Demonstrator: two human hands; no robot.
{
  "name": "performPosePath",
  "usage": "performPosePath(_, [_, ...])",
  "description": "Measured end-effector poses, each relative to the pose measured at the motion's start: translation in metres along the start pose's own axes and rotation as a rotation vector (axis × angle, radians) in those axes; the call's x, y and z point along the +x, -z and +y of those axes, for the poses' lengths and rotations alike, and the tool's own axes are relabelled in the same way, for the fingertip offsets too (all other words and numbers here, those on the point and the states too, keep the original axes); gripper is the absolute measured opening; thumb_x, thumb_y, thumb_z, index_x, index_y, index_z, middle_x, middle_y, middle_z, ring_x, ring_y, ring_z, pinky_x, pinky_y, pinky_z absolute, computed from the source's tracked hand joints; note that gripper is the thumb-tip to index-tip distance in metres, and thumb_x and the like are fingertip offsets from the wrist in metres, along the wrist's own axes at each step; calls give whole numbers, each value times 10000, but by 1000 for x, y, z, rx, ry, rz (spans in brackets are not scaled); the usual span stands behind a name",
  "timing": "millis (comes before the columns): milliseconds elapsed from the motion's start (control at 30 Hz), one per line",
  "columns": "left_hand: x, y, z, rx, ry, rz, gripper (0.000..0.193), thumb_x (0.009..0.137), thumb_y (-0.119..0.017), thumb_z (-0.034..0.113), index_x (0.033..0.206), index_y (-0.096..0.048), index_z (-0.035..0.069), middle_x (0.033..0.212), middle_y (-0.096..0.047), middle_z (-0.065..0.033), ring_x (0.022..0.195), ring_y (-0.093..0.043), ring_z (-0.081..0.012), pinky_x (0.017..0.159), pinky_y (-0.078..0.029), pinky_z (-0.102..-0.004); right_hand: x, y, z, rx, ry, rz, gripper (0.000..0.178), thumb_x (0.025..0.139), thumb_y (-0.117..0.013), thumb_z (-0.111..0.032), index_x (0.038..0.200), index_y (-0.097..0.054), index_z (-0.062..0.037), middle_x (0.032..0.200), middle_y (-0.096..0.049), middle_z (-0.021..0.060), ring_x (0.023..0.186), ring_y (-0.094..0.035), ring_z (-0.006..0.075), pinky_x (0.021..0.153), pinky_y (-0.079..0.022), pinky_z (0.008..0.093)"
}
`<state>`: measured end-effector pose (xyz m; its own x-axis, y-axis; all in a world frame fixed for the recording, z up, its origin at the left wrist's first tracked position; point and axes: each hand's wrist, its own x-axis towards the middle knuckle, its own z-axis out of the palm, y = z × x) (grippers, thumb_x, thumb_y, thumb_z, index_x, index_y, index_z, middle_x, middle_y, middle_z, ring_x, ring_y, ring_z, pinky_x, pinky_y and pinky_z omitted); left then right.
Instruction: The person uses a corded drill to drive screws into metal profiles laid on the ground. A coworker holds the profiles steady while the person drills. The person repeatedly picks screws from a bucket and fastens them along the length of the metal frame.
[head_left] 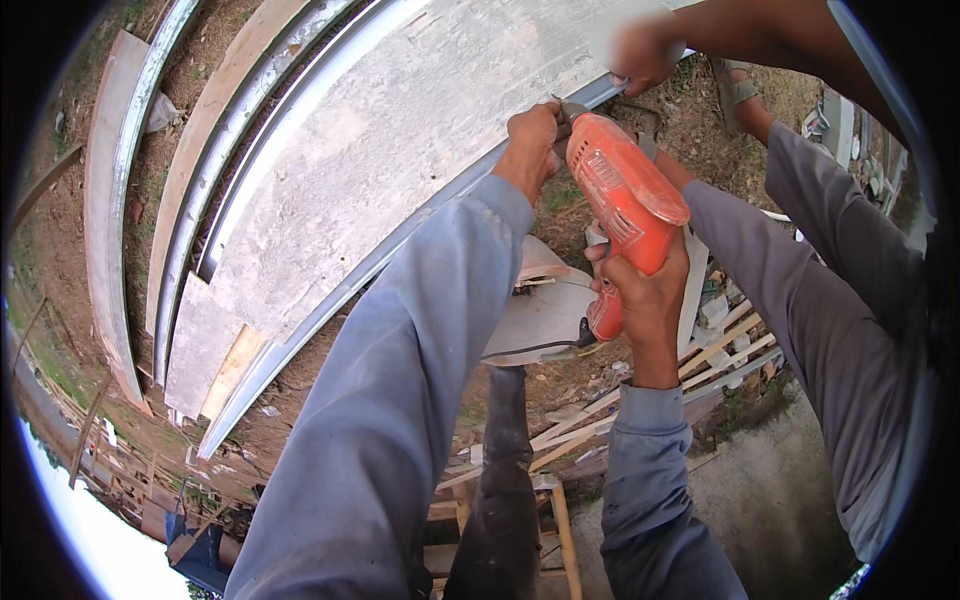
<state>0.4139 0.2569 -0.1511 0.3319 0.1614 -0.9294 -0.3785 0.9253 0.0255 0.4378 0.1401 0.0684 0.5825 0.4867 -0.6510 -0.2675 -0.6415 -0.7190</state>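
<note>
An orange-red power drill (622, 190) is held by its handle in my right hand (652, 295), whose fingers wrap round the grip. Its front end points up and left toward a metal channel (437, 200) along the edge of a rough grey board (370, 130). My left hand (533, 140) is closed in a pinch at that edge, right beside the drill's nose. Whatever lies between its fingertips is hidden. A dark cord (540, 347) leaves the bottom of the drill's handle.
A co-worker's hand (650, 52) is at the channel just beyond the drill, and their legs stand at the right. Curved-looking boards and metal strips (130, 170) lie at the left. Below are wooden strips (590, 420) and a wooden frame (565, 535).
</note>
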Motion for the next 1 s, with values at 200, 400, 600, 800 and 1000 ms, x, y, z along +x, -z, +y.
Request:
performPosePath(200, [-1,2,4,-8,0,-16,264,1058,-496,153,1155,-527,-90,1070,-626,-211,901,-668,-319,781,-614,-484,11,-4,-3,-65,-23,-9,634,747,-680,33,1344,-471,-9,1037,-664,109,697,-633,132,585,-527,282])
performPosePath(400, [-61,-21,-3,-298,131,-247,300,989,-622,305,1025,-604,8,969,-661,-148,851,-670,-263,753,-585,-420,29,1,-41,-155,-217,-22,634,744,-674,22,1348,-483,-17,995,-701,116,720,-667,142,549,-544,275])
performPosePath(600, [-78,-54,2,-343,122,-295,252,890,-703,314,890,-611,79,793,-647,-83,722,-645,-221,697,-570,-397,47,-2,-74,-244,-281,-55,620,733,-654,8,1336,-515,-37,979,-704,116,762,-688,156,543,-544,280])
performPosePath(800, [-73,-59,8,-382,158,-239,189,862,-693,250,875,-610,80,754,-626,-70,680,-630,-207,644,-557,-369,57,-7,-87,-286,-346,-72,620,733,-639,3,1338,-511,-45,962,-695,116,748,-687,166,544,-540,286])
performPosePath(1000, [-73,-59,12,-419,158,-235,183,878,-680,240,881,-614,70,769,-638,-75,669,-632,-205,649,-557,-356,59,-13,-91,-309,-341,-73,624,727,-645,9,1333,-509,-44,956,-692,115,733,-682,160,541,-537,282])
